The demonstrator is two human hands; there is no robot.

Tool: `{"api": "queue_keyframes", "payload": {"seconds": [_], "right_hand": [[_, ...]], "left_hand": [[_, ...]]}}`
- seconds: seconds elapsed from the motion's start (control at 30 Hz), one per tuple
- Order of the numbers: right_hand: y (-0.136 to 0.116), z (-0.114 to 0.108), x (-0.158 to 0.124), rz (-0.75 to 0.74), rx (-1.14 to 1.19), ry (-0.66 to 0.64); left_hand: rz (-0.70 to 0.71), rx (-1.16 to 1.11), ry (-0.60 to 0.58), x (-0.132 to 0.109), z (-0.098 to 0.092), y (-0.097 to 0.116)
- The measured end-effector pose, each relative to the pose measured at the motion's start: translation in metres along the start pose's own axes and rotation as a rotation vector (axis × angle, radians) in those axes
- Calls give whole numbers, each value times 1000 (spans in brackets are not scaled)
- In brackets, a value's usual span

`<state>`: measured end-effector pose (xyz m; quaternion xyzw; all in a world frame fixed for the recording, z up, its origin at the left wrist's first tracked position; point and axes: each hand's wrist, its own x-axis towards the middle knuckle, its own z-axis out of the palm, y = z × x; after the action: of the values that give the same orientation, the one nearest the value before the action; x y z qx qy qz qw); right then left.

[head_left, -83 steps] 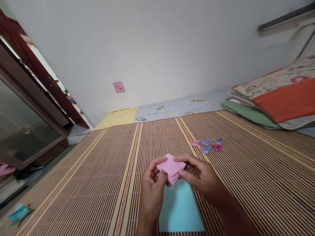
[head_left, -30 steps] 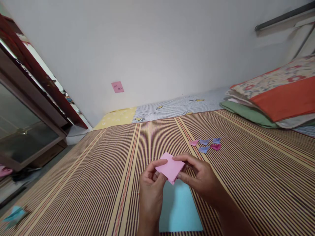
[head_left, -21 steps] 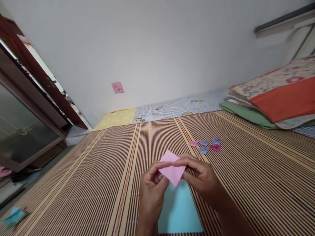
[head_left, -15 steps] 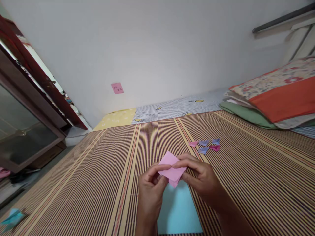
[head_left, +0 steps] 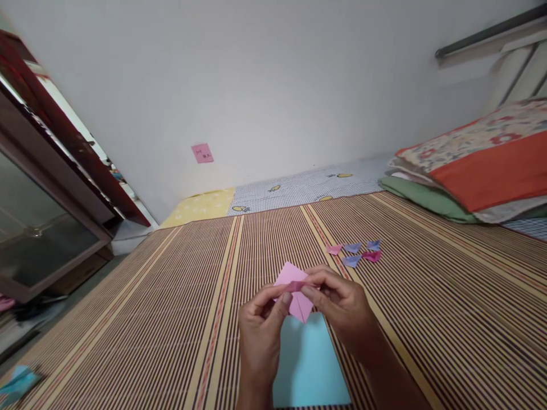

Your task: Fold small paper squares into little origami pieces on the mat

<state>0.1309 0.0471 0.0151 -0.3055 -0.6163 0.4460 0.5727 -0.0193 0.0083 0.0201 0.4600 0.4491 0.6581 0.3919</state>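
Observation:
A pink square of folded paper [head_left: 301,308] is held between my two hands, its corner pointing up and another pointing down toward me. My left hand [head_left: 261,327] grips its left side, thumb in front and fingers behind. On the other side, my right hand [head_left: 342,299] pinches it with thumb and forefinger. A flap is lifted across the middle, between the fingertips. Below the hands a light blue sheet [head_left: 314,364] lies on the striped mat [head_left: 179,319], partly covered by my left wrist.
Several small folded paper pieces [head_left: 352,261] in pink, blue and magenta lie beyond my right hand. A teal folded paper [head_left: 19,382] sits at the lower left. Folded bedding [head_left: 474,176] is piled at the right, and a pink note [head_left: 202,153] is on the wall.
The front flap of the pink paper, lying flat half a second ago, is now raised at the middle. Both thumbs have come to the front, and a creased lower layer shows.

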Motion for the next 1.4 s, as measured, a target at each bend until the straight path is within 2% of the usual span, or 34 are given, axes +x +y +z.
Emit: {"api": "queue_keyframes", "payload": {"seconds": [0.3, 0.57, 0.77, 0.93, 1.03, 1.2, 1.4], "right_hand": [[-5, 2, 0, 20, -22, 19], [1, -2, 1, 20, -3, -22], [2, -8, 1, -79, -136, 57], [-1, -12, 2, -90, -184, -43], [-2, -11, 2, -78, -174, -55], [-5, -9, 1, -57, -115, -49], [-6, -10, 1, -5, -129, -98]], "left_hand": [[-113, -42, 63, -4, 1, -16], [-116, -77, 8, -2, 4, -4], [-137, -55, 41, -1, 1, -6], [-126, -71, -17, -3, 0, -5], [-164, -106, -49, -3, 3, -4], [-185, -94, 31, -1, 4, -1], [-220, -49, -93, -1, 0, 1]]}}
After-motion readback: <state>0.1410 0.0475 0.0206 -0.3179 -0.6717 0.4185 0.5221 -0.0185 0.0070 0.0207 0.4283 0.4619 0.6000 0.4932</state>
